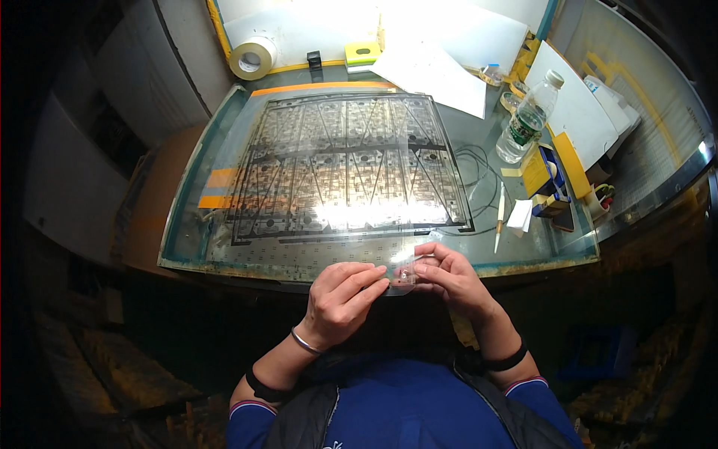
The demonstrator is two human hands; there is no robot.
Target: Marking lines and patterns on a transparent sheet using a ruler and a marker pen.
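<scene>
A large clear film (348,183) with a dark, fine printed pattern lies on the glass-topped table in front of me. At the table's near edge, a clear plastic corner (404,280) sticks out between my hands and catches the light. My left hand (341,299) has its fingers bent together, with the fingertips on the left side of that clear plastic. From the other side my right hand (454,278) pinches it between thumb and fingers. Whether this corner belongs to the printed film or to a separate clear sheet on top, I cannot tell.
A tape roll (253,59), a small black holder (314,60) and a yellow-green box (363,55) stand at the back. White paper (437,77) lies there too. On the right are a water bottle (529,120), a thin cable (486,173), a pen-like tool (500,217) and a blue-yellow tape dispenser (544,178).
</scene>
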